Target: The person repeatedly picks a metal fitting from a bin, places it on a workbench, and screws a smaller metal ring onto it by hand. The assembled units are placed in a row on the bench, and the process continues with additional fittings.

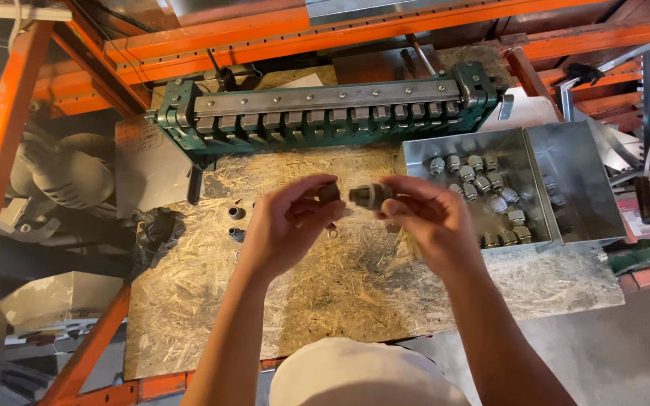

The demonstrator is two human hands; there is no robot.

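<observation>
My left hand (287, 225) pinches a small dark nut-like piece (329, 192) between thumb and fingers. My right hand (423, 218) holds a grey metal threaded fitting (368, 195) by its end, pointed toward the piece in the left hand. The two parts sit a short gap apart, held above the chipboard bench top (340, 293). Both forearms reach in from the bottom of the head view.
A metal tray (536, 146) with several similar grey fittings (483, 180) stands at the right. A green metal bending machine (325, 113) spans the back of the bench. Two small fittings (236, 223) lie on the board left of my hands. Orange steel racking (9, 113) frames the bench.
</observation>
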